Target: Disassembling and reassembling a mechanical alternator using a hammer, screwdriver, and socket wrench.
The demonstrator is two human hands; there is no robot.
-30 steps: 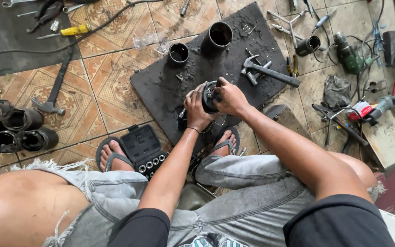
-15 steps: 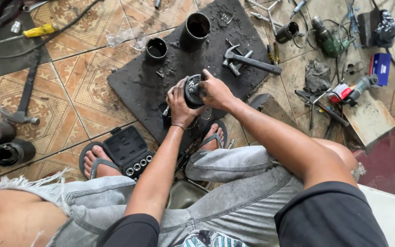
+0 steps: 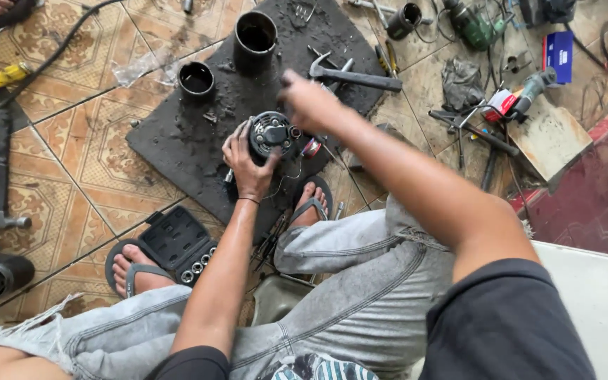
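**Hands at a round motor part on a dirty mat**

Close by are grey jeans and two feet in sandals. Beside the left foot sits a black socket case with shiny round sockets in a row.

The left hand is wrapped round a round black metal part. The fingers curl tight on its side, holding it upright on the mat. The part looks greasy, with small holes and wires on top.

The right hand hangs just above and beside the part. It is blurry, so I cannot tell if its fingers are spread or closed.

The dark mat is rough and dusty. Farther off stand a short black cylinder, a taller black cylinder and a hammer.
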